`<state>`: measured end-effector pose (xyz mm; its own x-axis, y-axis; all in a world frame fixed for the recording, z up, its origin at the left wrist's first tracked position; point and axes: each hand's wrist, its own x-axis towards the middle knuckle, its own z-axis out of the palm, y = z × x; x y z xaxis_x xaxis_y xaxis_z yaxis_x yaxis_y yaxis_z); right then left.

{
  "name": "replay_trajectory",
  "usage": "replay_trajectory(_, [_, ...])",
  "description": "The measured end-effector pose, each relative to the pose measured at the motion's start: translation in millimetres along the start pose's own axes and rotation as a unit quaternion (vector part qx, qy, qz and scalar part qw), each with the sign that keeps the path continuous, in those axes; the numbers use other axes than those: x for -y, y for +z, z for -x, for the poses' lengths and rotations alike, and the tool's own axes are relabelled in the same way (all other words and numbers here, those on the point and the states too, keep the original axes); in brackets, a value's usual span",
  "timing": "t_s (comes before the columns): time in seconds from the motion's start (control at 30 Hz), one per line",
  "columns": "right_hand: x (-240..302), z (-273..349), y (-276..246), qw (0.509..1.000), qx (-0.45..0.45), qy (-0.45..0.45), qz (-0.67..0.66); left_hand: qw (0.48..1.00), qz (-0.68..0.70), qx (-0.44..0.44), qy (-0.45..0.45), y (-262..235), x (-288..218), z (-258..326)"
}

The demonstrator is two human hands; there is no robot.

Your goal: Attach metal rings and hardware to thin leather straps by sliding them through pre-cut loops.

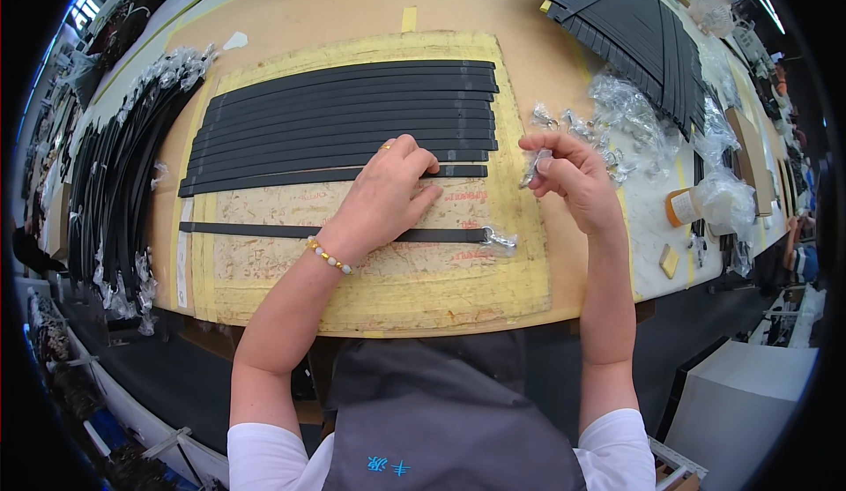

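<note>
My left hand [388, 187] rests over the nearest of a row of flat black straps [344, 112], its curled fingers and thumb on either side of that strap [463, 172]. A narrow gap parts this strap from the row. In my right hand [575, 178], raised to the right of the strap ends, a small metal clasp in clear plastic [533, 169] is pinched between thumb and fingers. Closer to me lies a single strap [432, 235], partly under my left wrist, with a plastic-wrapped metal clasp [500, 241] at its right end.
Beneath the straps is a worn board edged with yellow tape [423, 301]. A bundle of black straps [110, 165] hangs over the table's left side. Another strap pile [617, 37] lies far right, near loose wrapped clasps [577, 125], a yellow-labelled container [680, 207] and a yellow block [669, 261].
</note>
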<state>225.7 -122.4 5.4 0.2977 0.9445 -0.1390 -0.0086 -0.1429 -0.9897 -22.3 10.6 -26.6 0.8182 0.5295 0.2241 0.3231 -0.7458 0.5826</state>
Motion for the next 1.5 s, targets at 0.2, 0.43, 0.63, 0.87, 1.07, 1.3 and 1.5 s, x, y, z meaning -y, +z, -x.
replay_trajectory(0.2, [-20, -7, 6, 0.973, 0.071, -0.006, -0.220, 0.996, 0.025, -0.069, 0.051, 13, 0, -4])
replay_trajectory(0.43, [-25, -10, 14, 0.979, 0.052, -0.014, -0.197, 0.999, 0.046, 0.018, 0.022, 7, 3, -1])
replay_trajectory(0.63, [-28, -9, 17, 0.973, 0.059, -0.031, -0.222, 0.976, 0.211, 0.046, -0.041, -26, -6, -8])
replay_trajectory(0.87, [-32, -8, 25, 0.931, 0.091, -0.051, -0.349, 0.943, 0.331, 0.032, -0.031, -23, -3, -6])
replay_trajectory(1.07, [-32, -7, 29, 0.919, 0.129, -0.030, -0.370, 0.936, 0.349, 0.025, -0.030, -19, -5, -5])
replay_trajectory(1.3, [-35, -7, 35, 0.892, 0.157, 0.030, -0.422, 0.921, 0.388, 0.030, -0.026, -18, -11, -3])
replay_trajectory(1.5, [-35, -5, 45, 0.908, 0.155, 0.027, -0.388, 0.947, 0.321, -0.021, 0.000, -12, -22, 0])
